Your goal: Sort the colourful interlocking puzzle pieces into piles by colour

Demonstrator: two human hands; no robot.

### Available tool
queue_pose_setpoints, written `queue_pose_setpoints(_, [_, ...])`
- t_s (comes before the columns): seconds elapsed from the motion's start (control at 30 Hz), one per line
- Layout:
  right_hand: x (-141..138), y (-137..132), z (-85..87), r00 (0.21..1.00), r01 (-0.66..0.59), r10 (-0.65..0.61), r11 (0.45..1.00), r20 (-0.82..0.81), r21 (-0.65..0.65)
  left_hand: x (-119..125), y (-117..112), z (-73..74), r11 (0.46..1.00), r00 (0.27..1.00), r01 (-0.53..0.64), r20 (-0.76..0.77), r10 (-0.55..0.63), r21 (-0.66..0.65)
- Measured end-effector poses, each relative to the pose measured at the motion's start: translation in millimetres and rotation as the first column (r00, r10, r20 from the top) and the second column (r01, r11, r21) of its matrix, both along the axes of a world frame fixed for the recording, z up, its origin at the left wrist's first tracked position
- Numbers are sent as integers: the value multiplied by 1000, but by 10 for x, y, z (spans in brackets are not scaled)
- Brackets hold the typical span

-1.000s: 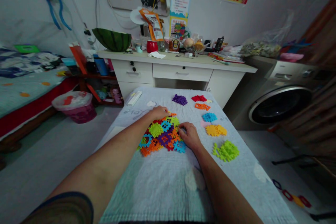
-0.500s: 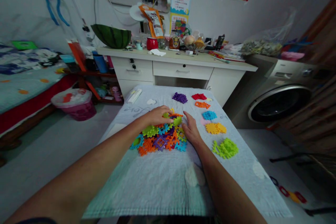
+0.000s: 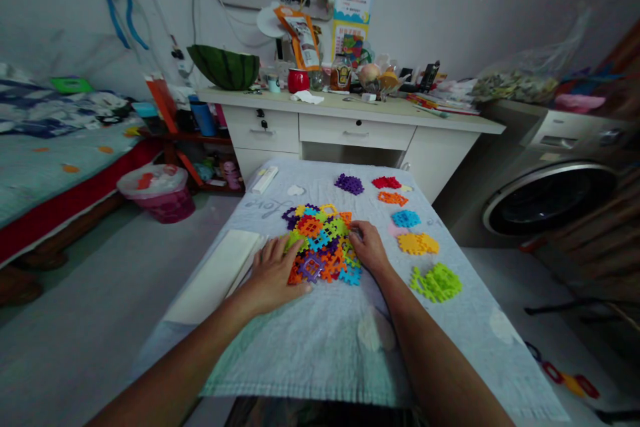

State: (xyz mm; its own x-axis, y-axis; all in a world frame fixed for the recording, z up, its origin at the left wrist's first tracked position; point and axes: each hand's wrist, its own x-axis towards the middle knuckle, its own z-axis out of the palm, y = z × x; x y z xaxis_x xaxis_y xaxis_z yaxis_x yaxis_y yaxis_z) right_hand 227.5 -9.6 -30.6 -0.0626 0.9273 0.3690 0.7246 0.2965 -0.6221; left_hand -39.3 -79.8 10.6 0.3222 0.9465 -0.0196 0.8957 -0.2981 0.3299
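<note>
Tile pile lay between left grip, released flat at seven o'clock, and right grip at three, state unclear.

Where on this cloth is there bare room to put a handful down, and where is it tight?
Bare cloth lies at the near edge, below the mixed pile. More lies at the near right, below the green pile. Crowded: the far right column of sorted piles, and the middle, where the left hand and right hand flank the mixed pile.
</note>
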Motion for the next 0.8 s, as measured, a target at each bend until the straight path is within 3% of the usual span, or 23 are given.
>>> queue_pose_setpoints(0.1, [-7,35,12,999,39,-39,999,-29,-27,109,-98,-144,995,997,-76,12,75,60])
queue_pose_setpoints(0.2, [-28,141,42,991,125,-129,986,-27,-112,224,-66,-207,988,996,-56,80,45,142])
queue_pose_setpoints(0.37, [-80,336,106,971,239,-228,948,77,-211,398,166,-177,971,971,34,222,-88,236])
queue_pose_setpoints(0.5, [-45,429,155,966,257,-245,945,82,-203,516,393,-140,961,947,86,278,-160,262])
queue_pose_setpoints(0.63, [148,562,293,962,256,-236,954,136,-156,561,487,-141,926,926,68,321,-197,371])
queue_pose_setpoints(0.8, [528,857,556,910,349,-304,929,283,-124,482,399,-137,903,957,54,238,-169,426])
